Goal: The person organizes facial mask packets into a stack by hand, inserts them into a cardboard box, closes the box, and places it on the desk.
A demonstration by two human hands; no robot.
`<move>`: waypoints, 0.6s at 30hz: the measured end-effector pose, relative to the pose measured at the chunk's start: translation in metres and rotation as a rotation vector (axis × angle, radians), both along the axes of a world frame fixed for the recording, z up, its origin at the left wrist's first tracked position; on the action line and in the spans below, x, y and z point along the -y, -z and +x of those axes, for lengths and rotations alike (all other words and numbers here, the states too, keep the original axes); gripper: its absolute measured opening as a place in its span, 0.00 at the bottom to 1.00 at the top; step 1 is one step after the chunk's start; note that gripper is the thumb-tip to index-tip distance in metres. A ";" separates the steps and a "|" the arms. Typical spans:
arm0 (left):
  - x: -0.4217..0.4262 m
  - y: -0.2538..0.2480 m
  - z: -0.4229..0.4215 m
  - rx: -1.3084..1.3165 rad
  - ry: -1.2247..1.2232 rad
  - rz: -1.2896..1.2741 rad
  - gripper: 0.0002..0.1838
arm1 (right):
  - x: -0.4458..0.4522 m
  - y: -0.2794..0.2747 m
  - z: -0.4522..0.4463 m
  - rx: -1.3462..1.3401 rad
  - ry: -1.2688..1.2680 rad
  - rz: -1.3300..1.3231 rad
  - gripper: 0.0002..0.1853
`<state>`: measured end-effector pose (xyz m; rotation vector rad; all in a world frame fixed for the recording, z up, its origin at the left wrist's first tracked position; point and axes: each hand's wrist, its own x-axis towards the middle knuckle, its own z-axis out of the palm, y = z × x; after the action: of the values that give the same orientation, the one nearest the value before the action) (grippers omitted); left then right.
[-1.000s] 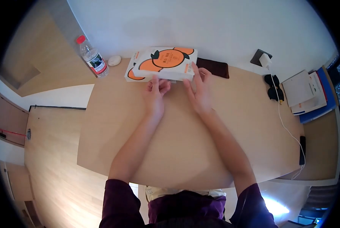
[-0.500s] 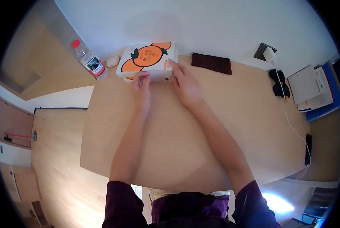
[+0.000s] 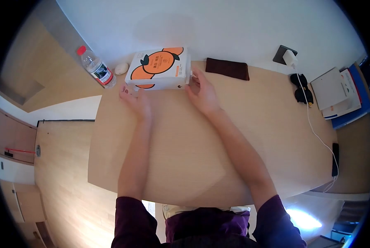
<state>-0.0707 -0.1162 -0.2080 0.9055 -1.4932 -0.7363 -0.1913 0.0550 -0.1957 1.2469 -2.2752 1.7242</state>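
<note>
A white cardboard box (image 3: 164, 79) with orange fruit printed on it lies on the wooden table near the wall, its lid down. My left hand (image 3: 137, 103) is at its front left corner, fingers apart and slightly bent, the fingertips close to the box. On the other side, my right hand (image 3: 204, 96) stands by the right end with its fingers loosely curved and thumb apart. Whether either hand's fingertips touch the cardboard I cannot tell.
Left of the box are a small white rounded object (image 3: 121, 68) and a red-capped plastic bottle (image 3: 97, 68). To the right lie a dark brown cloth pouch (image 3: 227, 68), sunglasses (image 3: 303, 94), a white charging cable (image 3: 313, 129) at a wall socket (image 3: 282, 53), and stacked papers and folders (image 3: 336, 93).
My left hand has moved left from the box's front to its left corner, and its fingers have opened. My right hand's fingers have come off the top to the right side. The lid sits lower.
</note>
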 end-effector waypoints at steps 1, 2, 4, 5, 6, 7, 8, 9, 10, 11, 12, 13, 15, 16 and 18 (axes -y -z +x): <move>0.009 0.003 0.001 -0.060 0.127 0.004 0.31 | 0.001 0.003 -0.002 0.029 -0.023 -0.042 0.35; 0.017 0.006 0.002 -0.120 0.255 0.009 0.31 | 0.002 0.007 -0.004 0.059 -0.047 -0.083 0.36; 0.021 0.008 0.003 -0.166 0.381 0.009 0.33 | 0.002 0.009 -0.006 0.060 -0.068 -0.106 0.36; 0.022 0.009 0.004 -0.150 0.379 0.004 0.33 | 0.003 0.010 -0.007 0.062 -0.078 -0.117 0.36; 0.024 0.011 0.005 -0.135 0.378 -0.002 0.34 | 0.004 0.012 -0.008 0.066 -0.089 -0.136 0.35; 0.027 0.013 0.006 -0.092 0.377 -0.001 0.34 | 0.005 0.014 -0.009 0.069 -0.101 -0.154 0.35; 0.030 0.015 0.006 -0.048 0.377 0.000 0.33 | 0.006 0.016 -0.010 0.073 -0.113 -0.173 0.35; 0.029 0.012 0.006 -0.005 0.377 0.000 0.33 | 0.005 0.012 -0.008 0.098 -0.136 -0.178 0.34; 0.026 0.011 0.004 0.021 0.333 -0.041 0.33 | 0.003 0.008 -0.006 0.122 -0.158 -0.184 0.34; 0.020 0.011 0.001 0.047 0.290 -0.081 0.33 | 0.001 0.004 -0.005 0.148 -0.180 -0.188 0.34; 0.016 0.010 0.000 0.073 0.246 -0.122 0.34 | 0.000 0.005 -0.005 0.128 -0.177 -0.152 0.34; 0.017 0.012 -0.001 0.063 0.253 -0.124 0.34 | -0.001 0.006 -0.007 0.109 -0.174 -0.115 0.34; 0.019 0.014 -0.003 0.043 0.266 -0.130 0.34 | -0.002 0.006 -0.006 0.025 -0.146 -0.039 0.34; 0.020 0.015 -0.003 0.047 0.265 -0.122 0.34 | -0.003 0.003 -0.005 -0.038 -0.122 -0.001 0.35; 0.020 0.014 -0.001 0.055 0.261 -0.107 0.35 | -0.005 -0.001 -0.003 -0.110 -0.096 0.068 0.37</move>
<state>-0.0716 -0.1362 -0.2217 0.6622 -1.7029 -0.8166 -0.1939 0.0596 -0.1947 1.4479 -2.2640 1.5751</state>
